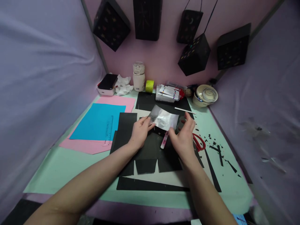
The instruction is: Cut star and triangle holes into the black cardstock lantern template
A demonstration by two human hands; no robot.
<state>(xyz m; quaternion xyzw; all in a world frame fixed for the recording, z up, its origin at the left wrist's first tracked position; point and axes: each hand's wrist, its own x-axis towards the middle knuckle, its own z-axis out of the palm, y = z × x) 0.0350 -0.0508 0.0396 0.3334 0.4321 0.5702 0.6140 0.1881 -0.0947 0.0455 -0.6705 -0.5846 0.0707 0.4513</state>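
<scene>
A shiny see-through plastic sheet [164, 118] is lifted above the black paper in the middle of the table. My left hand [140, 131] pinches its left edge between thumb and fingers. At its lower right corner is the thumb of my right hand [184, 136], whose other fingers curl behind. A dark, rounded, translucent thing [181, 123] shows between that thumb and the fingers; its kind is unclear. Below the sheet lies a pink-and-white pen-shaped tool [164, 139]. Under both hands rests a black paper cutout [146, 165] with flaps along its near edge.
Left are blue paper [96, 122], pink paper and a clear ruler [109, 129]. Red-handled scissors [199, 142] and black scraps [220, 154] lie right. A bottle [139, 77], yellow tape [149, 86], a marker box [167, 93] and a round pot [205, 95] stand behind. Black boxes [195, 54] hang above.
</scene>
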